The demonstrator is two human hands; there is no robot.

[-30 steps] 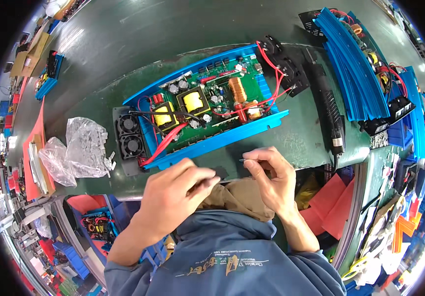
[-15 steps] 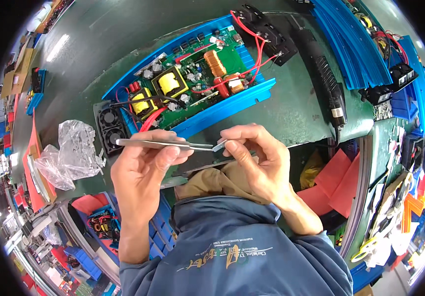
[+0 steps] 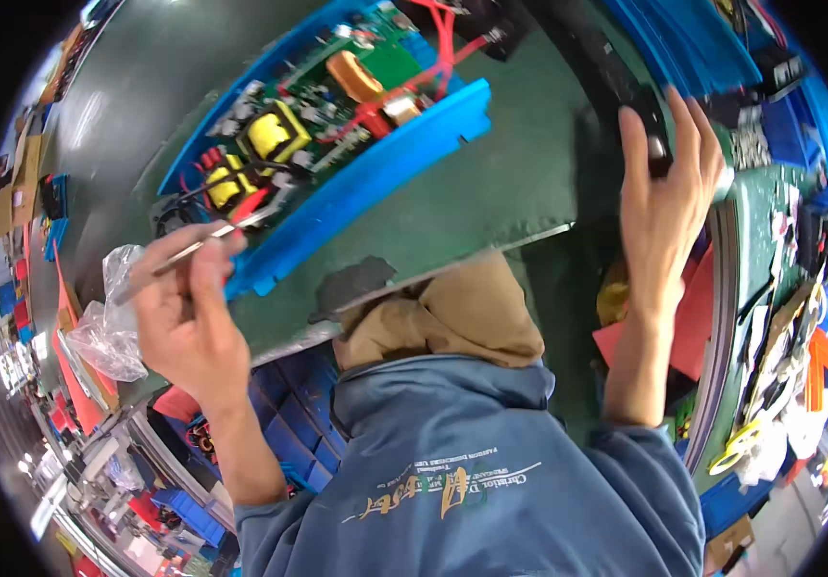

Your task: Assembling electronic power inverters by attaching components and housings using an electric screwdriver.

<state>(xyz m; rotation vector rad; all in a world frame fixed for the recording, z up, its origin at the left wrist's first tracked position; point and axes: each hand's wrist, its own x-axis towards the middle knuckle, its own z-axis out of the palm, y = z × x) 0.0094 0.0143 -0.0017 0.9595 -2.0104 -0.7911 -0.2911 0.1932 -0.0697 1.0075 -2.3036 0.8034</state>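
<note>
Pinching metal tweezers between thumb and fingers, a worker's left hand hovers at the near left end of a blue metal housing; the tips are too blurred to show any load. The right hand, thumb and fingers spread, straddles the end of what looks like an electric screwdriver; whether it touches cannot be told. Good handling would seem to call for a light, steady pinch, tips clear of components, and a full grasp around the tool's barrel. The housing lies on the green table between the hands, just beyond the left and well apart from the right, its circuit board exposed. Outward, a clear plastic bag rests beside the left forearm's side.
</note>
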